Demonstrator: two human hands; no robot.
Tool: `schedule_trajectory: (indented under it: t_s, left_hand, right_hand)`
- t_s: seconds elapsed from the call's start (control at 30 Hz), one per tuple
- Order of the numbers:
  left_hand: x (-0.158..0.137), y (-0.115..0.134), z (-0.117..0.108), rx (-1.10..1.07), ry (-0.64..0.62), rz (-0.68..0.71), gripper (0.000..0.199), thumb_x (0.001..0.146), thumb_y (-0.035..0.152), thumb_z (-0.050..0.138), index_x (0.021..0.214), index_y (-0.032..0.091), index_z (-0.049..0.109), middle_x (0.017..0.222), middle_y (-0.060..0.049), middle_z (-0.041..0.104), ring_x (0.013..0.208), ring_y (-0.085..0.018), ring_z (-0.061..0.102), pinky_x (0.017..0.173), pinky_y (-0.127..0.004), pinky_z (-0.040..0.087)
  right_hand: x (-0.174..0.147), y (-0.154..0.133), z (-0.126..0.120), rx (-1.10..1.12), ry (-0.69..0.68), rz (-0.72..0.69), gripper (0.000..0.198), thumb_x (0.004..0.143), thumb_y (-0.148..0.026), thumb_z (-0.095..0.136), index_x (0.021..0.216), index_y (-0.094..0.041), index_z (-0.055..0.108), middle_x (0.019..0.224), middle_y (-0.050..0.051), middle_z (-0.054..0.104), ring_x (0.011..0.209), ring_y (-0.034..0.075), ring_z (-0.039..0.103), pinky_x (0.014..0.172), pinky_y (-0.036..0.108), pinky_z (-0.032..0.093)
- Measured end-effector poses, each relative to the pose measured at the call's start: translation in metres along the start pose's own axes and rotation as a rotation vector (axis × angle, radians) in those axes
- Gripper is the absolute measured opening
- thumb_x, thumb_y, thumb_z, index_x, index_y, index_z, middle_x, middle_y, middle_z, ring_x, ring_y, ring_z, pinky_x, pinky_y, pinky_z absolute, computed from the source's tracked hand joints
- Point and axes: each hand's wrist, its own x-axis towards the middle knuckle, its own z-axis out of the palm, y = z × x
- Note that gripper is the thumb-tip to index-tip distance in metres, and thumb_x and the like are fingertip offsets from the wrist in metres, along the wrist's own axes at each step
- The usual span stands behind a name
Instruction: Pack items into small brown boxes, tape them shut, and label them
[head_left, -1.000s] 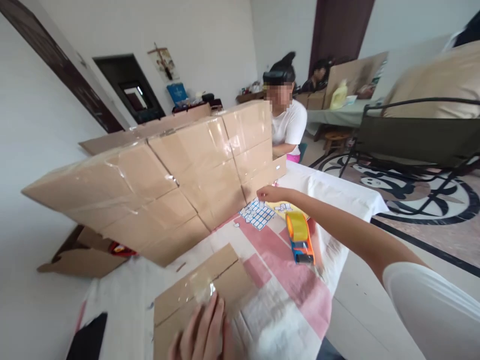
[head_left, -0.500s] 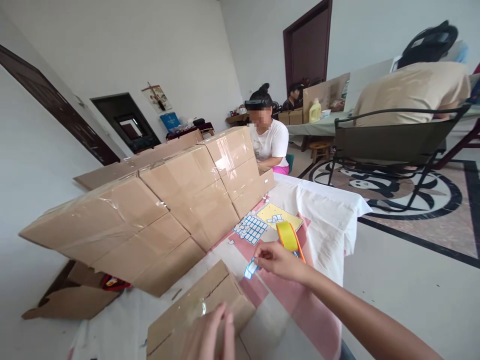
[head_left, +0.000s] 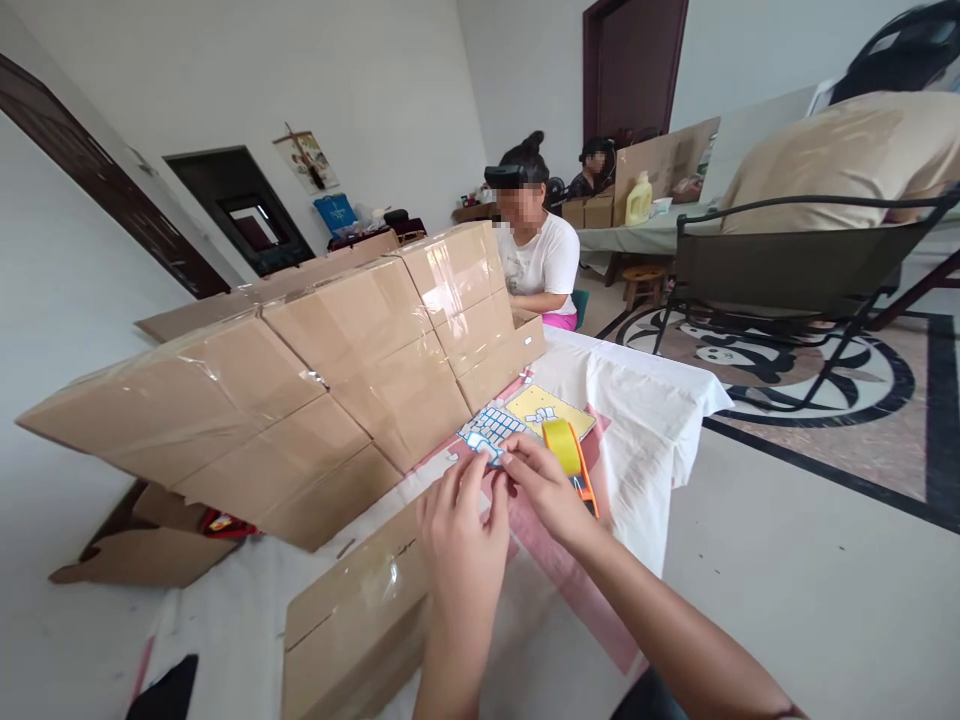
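Note:
My right hand [head_left: 546,488] pinches a small piece of blue-edged white sticker labels [head_left: 486,446]. My left hand [head_left: 466,520] meets it there, with thumb and fingertips closed at the piece's near side; the exact contact is partly hidden by the fingers. Just beyond lies a sheet of white labels with blue borders [head_left: 504,422]. A yellow sheet [head_left: 574,415] with some loose white pieces on it is beside that. To the right of my right hand stands an orange tape dispenser with a yellow roll [head_left: 562,446]. Left of my left hand rests a taped cardboard box [head_left: 352,605].
A wall of stacked, taped cardboard boxes [head_left: 360,370] runs along the table's far left side. White and pink cloth [head_left: 637,400] covers the table. Across it sits a person in a white shirt [head_left: 551,265]. Another person occupies a dark chair [head_left: 795,270] at right.
My left hand has lifted off the cardboard box and come up to the label piece. My right hand has moved up and slightly left with it. The view has shifted a little.

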Motion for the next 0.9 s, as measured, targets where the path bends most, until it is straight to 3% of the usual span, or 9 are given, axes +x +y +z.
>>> schedule_trajectory:
  t_s: [0.17, 0.43, 0.9]
  left_hand:
    - [0.014, -0.006, -0.010, 0.065, -0.021, 0.037, 0.022, 0.092, 0.029, 0.066, 0.113, 0.024, 0.069, 0.103, -0.002, 0.078, 0.089, -0.020, 0.071, 0.074, -0.034, 0.041]
    - [0.019, -0.009, -0.009, 0.071, 0.056, 0.053, 0.018, 0.092, 0.024, 0.066, 0.109, 0.020, 0.070, 0.090, 0.000, 0.079, 0.076, -0.017, 0.071, 0.073, -0.032, 0.042]
    - [0.015, -0.009, 0.000, 0.020, 0.023, 0.059, 0.015, 0.091, 0.024, 0.066, 0.105, 0.020, 0.071, 0.091, -0.002, 0.080, 0.074, -0.015, 0.073, 0.071, -0.030, 0.046]
  right_hand:
    - [0.003, 0.002, 0.010, -0.035, -0.002, -0.100, 0.028, 0.093, -0.048, 0.062, 0.081, -0.023, 0.059, 0.069, -0.002, 0.051, 0.060, 0.014, 0.046, 0.057, 0.028, 0.039]
    - [0.011, -0.008, 0.012, -0.243, -0.070, -0.301, 0.025, 0.103, -0.039, 0.051, 0.087, -0.023, 0.061, 0.083, 0.001, 0.061, 0.078, 0.017, 0.056, 0.071, 0.029, 0.044]
    - [0.006, 0.009, 0.000, -0.313, -0.037, -0.318, 0.020, 0.104, -0.037, 0.047, 0.096, -0.025, 0.060, 0.092, 0.004, 0.063, 0.085, 0.019, 0.060, 0.076, 0.032, 0.048]
